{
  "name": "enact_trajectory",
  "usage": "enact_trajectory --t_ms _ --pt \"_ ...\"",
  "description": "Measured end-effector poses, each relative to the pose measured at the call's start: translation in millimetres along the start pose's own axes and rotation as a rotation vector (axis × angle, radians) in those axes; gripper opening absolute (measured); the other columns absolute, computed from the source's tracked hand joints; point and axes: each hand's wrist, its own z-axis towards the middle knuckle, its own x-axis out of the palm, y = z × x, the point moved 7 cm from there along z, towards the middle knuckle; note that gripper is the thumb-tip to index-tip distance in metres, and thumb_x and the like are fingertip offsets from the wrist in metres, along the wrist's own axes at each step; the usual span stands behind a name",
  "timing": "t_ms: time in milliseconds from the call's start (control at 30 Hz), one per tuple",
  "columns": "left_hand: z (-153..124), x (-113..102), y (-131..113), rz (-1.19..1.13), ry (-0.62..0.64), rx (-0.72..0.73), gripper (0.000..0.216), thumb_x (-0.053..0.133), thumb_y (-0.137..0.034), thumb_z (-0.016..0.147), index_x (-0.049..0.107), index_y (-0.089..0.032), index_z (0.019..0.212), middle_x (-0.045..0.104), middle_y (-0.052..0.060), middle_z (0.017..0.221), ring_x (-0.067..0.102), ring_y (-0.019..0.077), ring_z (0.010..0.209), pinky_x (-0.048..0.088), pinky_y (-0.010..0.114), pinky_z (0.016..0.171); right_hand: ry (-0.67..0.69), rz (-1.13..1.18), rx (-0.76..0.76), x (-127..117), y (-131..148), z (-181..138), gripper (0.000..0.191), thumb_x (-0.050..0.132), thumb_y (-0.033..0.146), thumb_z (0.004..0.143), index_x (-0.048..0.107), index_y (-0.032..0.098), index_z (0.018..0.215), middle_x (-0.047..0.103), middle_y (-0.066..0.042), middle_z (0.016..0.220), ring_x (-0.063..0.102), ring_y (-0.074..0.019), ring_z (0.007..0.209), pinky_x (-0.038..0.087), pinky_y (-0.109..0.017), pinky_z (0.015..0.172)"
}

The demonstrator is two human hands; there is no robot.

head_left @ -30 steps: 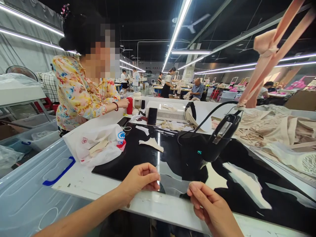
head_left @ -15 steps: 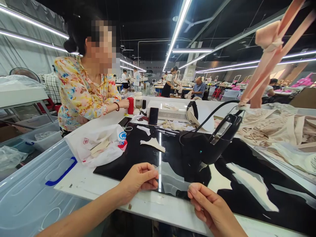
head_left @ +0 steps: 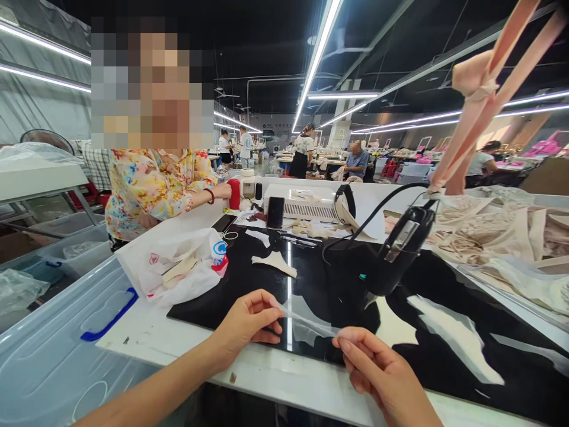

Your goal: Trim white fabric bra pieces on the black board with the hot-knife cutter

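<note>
A thin sheer piece of fabric (head_left: 309,323) stretches between my two hands over the near edge of the black board (head_left: 249,290). My left hand (head_left: 255,320) pinches one end, thumb against fingers. The other end is caught between the thumb and finger of my right hand (head_left: 373,362). Beyond them a cream cut piece (head_left: 274,261) lies flat on the board. To the right are another cream piece (head_left: 393,323) and a long white piece (head_left: 457,338) with a sheer edge. A black hand-held electric cutter or similar tool (head_left: 400,249) hangs above the board by a pink strap.
A plastic bag (head_left: 182,270) with cut pieces sits at left, beside a clear bin lid (head_left: 48,350). At the back are a phone (head_left: 275,212), a white vented box (head_left: 306,204) and a red thread cone (head_left: 234,194). Beige garments (head_left: 511,231) are heaped at right. A co-worker (head_left: 155,184) stands across.
The sheer fabric between my hands has gone from hanging wide to a narrow, taut, folded strip. My hands have shifted slightly. The co-worker's head has turned toward me.
</note>
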Motion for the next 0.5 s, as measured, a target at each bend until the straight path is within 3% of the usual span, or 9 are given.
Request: enact_trajectory --t_ms 133,367,500 --pt "-2 -1 -2 0.005 -0.047 0.051 0.033 0.082 -0.04 0.075 0.06 -0.017 0.082 0.057 -0.002 0.078 0.058 0.0115 0.073 0.06 0.028 0.068 -0.074 -0.037 -0.1 0 9 -4 0.04 0.078 0.06 0.07 0.07 0.022 0.08 0.053 0.003 0.06 0.044 -0.0134 0.053 0.039 -0.028 0.054" --pt "-5 2 -6 -0.016 -0.058 0.081 0.029 0.079 -0.036 0.077 0.058 -0.016 0.082 0.071 0.006 0.105 0.07 0.0166 0.091 0.059 0.03 0.081 -0.095 -0.047 -0.139 0 1 -6 0.04 0.075 0.062 0.074 0.069 0.023 0.082 0.052 0.004 0.057 0.046 -0.0127 0.051 0.042 -0.027 0.055" --pt "-10 13 -8 0.08 0.028 0.111 0.024 0.073 -0.03 0.08 0.053 -0.017 0.081 0.076 0.007 0.088 0.072 0.0163 0.077 0.056 0.028 0.074 -0.083 -0.224 -0.208 -3 -5 -6 0.041 0.076 0.06 0.072 0.073 0.024 0.092 0.067 -0.002 0.076 0.058 -0.0183 0.066 0.049 -0.027 0.06"
